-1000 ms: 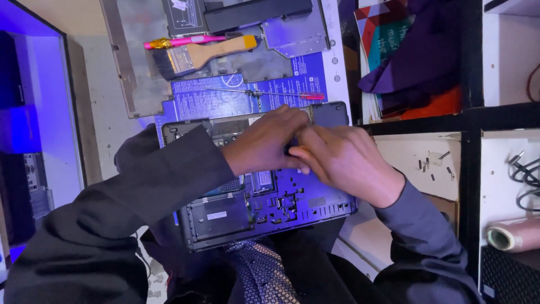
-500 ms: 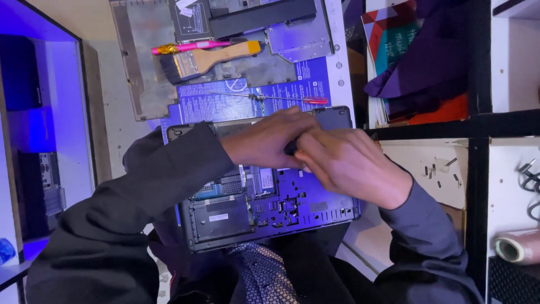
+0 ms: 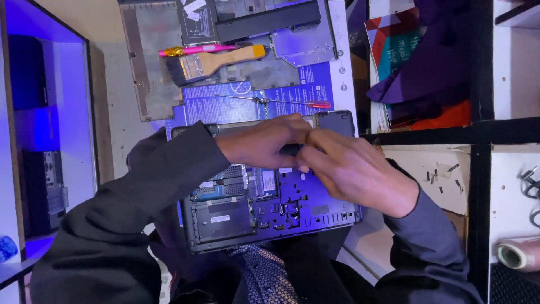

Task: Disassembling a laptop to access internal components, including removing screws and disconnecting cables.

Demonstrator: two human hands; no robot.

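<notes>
While both hands are bunched together over the far edge of the opened dark laptop chassis [image 3: 270, 217], you can see a small dark part [image 3: 289, 150] pinched right where they meet. Left hand [image 3: 264, 142] is curled over it from the left, fingers closed down on it, and the right hand [image 3: 360, 171] comes in from the other side with its fingertips pressed against the same piece, so both are clamped on it. Can't really tell what the part is, most of it is buried under the fingers.

Just under the grip, towards the person, the laptop's insides are exposed: a blue-lit board area, a memory slot and a flat rectangular metal drive bay sitting in the near-left corner. The chassis rests on the person's lap, touching the dark sleeves.

Just beyond the grip lies a thin screwdriver with a red handle [image 3: 281, 102], on a blue printed sheet [image 3: 225, 104]. Further out from there is a wooden-handled paintbrush with dark bristles [image 3: 211, 62], and right beside it, a touch farther, a pink pen [image 3: 197, 50]. Both sit on a grey metal panel [image 3: 146, 67].

Off to the right of the grip, a white shelf compartment [image 3: 416, 163] holds a few small loose screws [image 3: 436, 175], well apart from the hands.
</notes>
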